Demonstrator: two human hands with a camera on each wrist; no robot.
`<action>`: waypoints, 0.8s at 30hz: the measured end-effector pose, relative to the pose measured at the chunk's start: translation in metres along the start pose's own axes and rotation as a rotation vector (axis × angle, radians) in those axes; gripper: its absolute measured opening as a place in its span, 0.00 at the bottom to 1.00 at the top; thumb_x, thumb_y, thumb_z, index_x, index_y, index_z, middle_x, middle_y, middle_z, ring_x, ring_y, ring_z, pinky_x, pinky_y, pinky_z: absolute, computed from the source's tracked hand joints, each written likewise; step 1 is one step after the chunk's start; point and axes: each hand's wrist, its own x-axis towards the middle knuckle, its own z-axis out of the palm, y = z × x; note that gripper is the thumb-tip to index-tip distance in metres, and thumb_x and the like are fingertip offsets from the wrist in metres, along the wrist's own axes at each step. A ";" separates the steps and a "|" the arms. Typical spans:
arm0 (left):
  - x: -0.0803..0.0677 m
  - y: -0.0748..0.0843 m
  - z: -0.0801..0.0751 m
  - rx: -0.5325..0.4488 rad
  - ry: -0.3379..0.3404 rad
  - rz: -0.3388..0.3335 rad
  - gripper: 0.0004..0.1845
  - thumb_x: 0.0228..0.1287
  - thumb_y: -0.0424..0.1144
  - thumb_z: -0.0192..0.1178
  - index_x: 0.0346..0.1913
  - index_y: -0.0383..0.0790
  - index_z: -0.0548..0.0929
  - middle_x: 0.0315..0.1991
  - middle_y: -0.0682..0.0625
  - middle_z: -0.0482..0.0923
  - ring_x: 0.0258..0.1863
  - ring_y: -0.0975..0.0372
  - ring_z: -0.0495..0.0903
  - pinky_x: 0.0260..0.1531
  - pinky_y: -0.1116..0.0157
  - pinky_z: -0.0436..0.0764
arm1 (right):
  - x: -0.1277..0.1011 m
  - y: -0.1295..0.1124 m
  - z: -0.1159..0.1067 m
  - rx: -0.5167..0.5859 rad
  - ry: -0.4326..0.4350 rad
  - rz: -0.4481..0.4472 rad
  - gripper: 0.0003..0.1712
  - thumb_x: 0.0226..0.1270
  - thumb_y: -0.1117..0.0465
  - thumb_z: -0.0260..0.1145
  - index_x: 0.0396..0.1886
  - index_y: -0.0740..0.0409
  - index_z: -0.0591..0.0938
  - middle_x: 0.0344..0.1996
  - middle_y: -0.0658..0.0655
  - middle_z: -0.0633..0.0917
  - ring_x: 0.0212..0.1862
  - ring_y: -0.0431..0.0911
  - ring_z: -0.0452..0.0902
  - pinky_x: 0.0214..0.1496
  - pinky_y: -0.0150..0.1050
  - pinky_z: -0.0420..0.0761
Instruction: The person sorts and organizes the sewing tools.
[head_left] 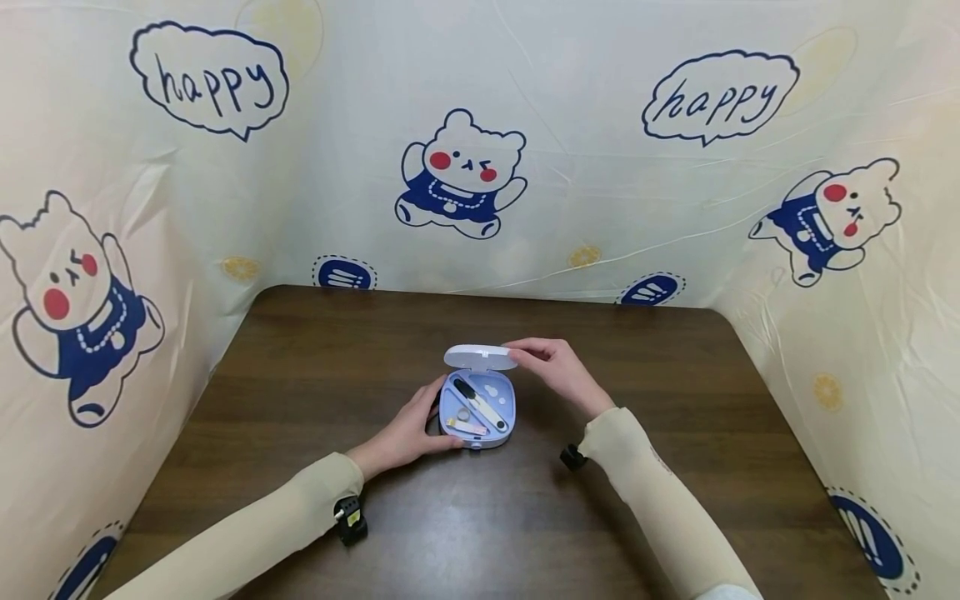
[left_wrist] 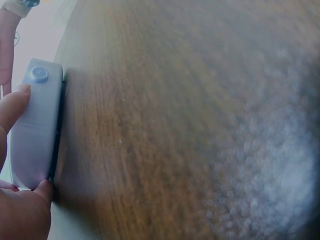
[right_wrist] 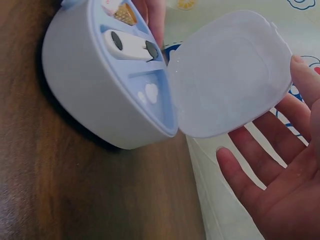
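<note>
A small light-blue box [head_left: 495, 443] stands on the table with its translucent lid [head_left: 480, 358] raised on the hinge at the back. My left hand [head_left: 401, 433] grips the box from the left, thumb along the front wall beside the round latch button [left_wrist: 39, 74]. At the lid's right edge my right hand [head_left: 558, 371] pinches it, thumb on the rim and fingers behind. Inside the box lie a slim black-and-white tool [head_left: 483, 406] set diagonally, a small ring [head_left: 463, 413] and a pink-and-white piece [head_left: 467, 427] with a gold end. White paw-shaped marks show in the right compartment.
The dark wooden table [head_left: 300, 350] extends around the box on all sides. Pale cloth [head_left: 585, 183] printed with cartoon bears encloses the table at the back, left and right. Black cameras sit at both wrists, below the beige sleeves [head_left: 255, 533].
</note>
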 end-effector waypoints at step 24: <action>0.001 -0.001 0.000 -0.047 -0.012 0.012 0.59 0.59 0.41 0.79 0.83 0.31 0.49 0.78 0.31 0.55 0.78 0.45 0.59 0.71 0.54 0.69 | -0.028 0.022 0.009 -0.233 -0.102 -0.357 0.24 0.69 0.54 0.74 0.63 0.49 0.86 0.63 0.49 0.85 0.67 0.48 0.79 0.68 0.53 0.77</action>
